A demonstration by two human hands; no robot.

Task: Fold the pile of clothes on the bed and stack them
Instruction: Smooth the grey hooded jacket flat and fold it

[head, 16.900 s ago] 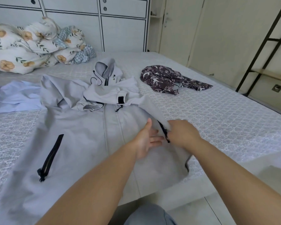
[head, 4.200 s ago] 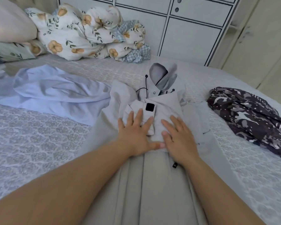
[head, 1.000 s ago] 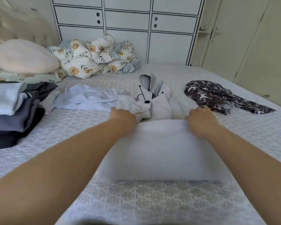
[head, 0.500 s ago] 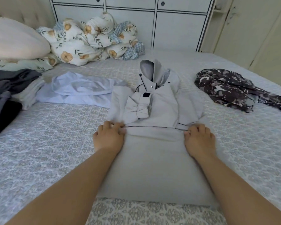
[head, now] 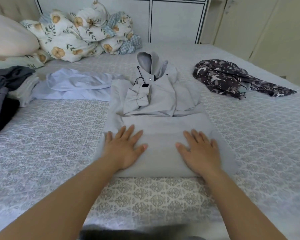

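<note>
Grey hooded jacket point(head: 156, 101) lies centre of bed point(head: 42, 139), lower half folded up. Left hand point(head: 124, 148) and right hand point(head: 200, 150) press flat on fold, fingers straight, gripping nothing. Smooth outward toward 9 and 3 o'clock, then fold toward hood point(head: 148, 62) at 12.

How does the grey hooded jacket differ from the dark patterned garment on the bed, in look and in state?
The grey hooded jacket is plain light grey; the dark patterned garment is dark with pale prints. The jacket is partly folded, its lower part doubled up; the patterned garment lies crumpled and unfolded. The left hand and right hand press flat on the jacket; neither touches the patterned garment. Both lie on the bed.
</note>
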